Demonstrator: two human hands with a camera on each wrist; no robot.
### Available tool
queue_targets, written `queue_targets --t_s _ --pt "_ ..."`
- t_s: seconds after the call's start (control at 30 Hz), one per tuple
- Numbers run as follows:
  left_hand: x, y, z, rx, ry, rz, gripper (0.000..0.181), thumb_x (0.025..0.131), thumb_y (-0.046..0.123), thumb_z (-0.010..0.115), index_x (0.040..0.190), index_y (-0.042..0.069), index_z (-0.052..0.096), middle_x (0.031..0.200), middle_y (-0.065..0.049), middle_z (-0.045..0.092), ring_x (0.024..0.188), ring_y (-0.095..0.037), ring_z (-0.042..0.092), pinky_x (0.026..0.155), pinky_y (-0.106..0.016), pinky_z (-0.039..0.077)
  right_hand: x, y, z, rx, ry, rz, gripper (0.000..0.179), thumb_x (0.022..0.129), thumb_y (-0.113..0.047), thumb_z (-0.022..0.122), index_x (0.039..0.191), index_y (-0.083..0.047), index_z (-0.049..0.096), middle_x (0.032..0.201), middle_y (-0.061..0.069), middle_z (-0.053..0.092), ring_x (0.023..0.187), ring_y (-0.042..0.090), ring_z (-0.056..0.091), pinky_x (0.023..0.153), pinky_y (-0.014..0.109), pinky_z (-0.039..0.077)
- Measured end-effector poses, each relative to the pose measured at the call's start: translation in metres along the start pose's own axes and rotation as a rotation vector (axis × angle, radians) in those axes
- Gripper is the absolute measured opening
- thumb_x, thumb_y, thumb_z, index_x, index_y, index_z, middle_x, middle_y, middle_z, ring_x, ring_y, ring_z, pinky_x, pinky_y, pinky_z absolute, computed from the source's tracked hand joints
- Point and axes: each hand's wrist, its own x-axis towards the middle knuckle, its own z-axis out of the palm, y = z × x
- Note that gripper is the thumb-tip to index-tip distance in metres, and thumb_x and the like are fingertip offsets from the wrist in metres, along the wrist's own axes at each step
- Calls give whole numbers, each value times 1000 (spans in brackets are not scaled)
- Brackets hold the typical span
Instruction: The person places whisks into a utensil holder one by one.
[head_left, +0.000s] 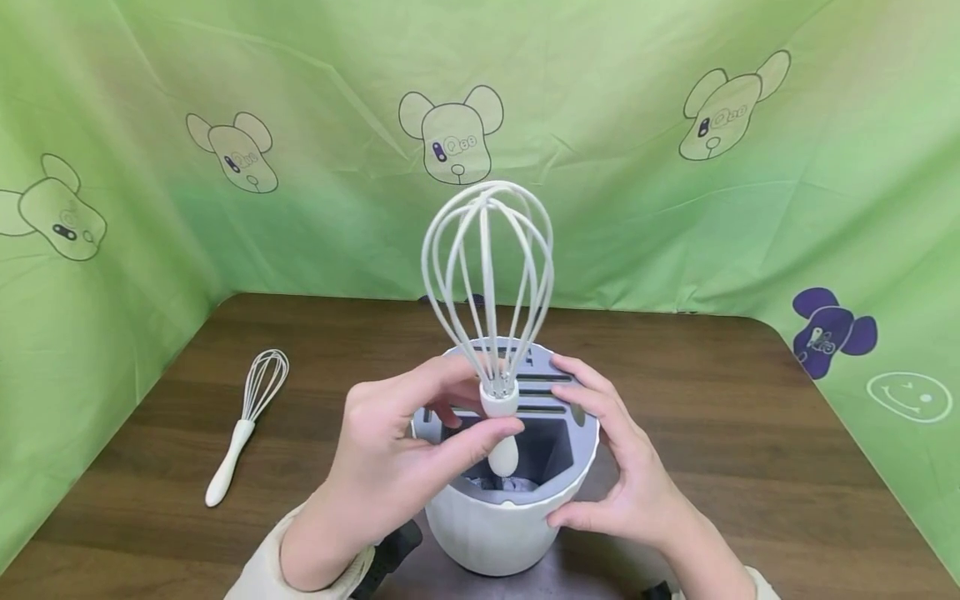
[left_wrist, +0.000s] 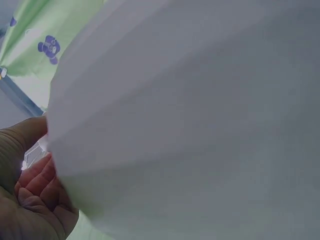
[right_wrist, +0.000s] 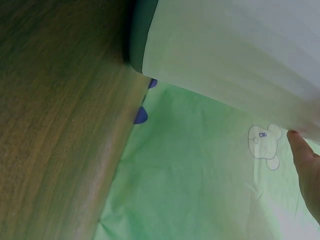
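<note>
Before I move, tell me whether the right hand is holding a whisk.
No, the right hand holds the white container at its rim, and the left hand holds the whisk.

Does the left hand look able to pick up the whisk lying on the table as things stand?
Probably not yet: the left hand holds the upright whisk. Otherwise the way looks free: nothing visible stands between that hand and the lying whisk.

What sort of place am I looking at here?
Probably a small staged booth: printed green cloth hangs behind and beside a wood-grain table, where a small whisk lies.
</note>
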Motion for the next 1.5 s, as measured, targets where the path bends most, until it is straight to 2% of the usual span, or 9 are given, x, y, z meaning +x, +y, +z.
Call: queue_targets --t_s 0.23,0.57,0.7,0.87,0.97,1.13,1.3,1.5 --pt "-1 -3 10 0 -72 -29 32 76 4 84 104 3 69 78 -4 74 72 -5 69 62 -13 53 0 1 0 -28 6 0 98 74 -52 84 134 15 44 152 26 36 144 25 36 114 22 32" --pt "-4 -9 19 -20 -151 -17 34 77 6 84 107 5 68 83 -1 74 73 -3 70 62 -12 53 3 3 0 -25 9 -36 95 75 -50 84 132 15 44 153 24 37 146 26 34 117 25 30" --pt "-5 -10 20 -37 -213 -47 32 79 6 83 108 6 68 82 -1 74 74 -1 69 65 -11 53 4 2 0 -21 8 -26 95 75 -51 84 133 14 45 152 26 37 146 27 34 117 26 29" --pt "-4 -9 19 -57 -324 -87 27 83 9 80 106 8 66 82 2 71 76 2 67 68 -11 53 0 2 0 -30 16 0 98 73 -52 85 134 14 44 152 26 37 141 22 41 116 24 31" --pt "-4 -10 19 -8 -376 -66 23 85 12 79 104 10 66 82 5 69 76 4 65 71 -9 52 -2 2 0 -26 17 3 99 72 -50 86 134 14 44 152 27 37 139 20 44 115 23 31" --pt "-4 -10 19 91 -434 -24 19 86 16 78 99 12 65 83 9 67 79 5 63 77 -7 48 -3 3 1 -7 18 5 99 72 -50 86 134 14 44 150 30 36 141 26 40 116 25 31" --pt "-4 -8 19 139 -489 -61 16 86 18 78 96 14 66 85 12 69 81 5 62 77 -8 47 -3 4 1 37 5 48 99 71 -49 87 136 11 43 151 32 33 142 28 37 115 25 31" --pt "-3 -7 19 147 -543 -97 13 87 20 77 96 17 68 85 15 67 78 4 59 75 -7 46 -4 3 1 55 7 67 99 69 -47 89 136 10 43 152 32 33 141 28 37 113 24 32"
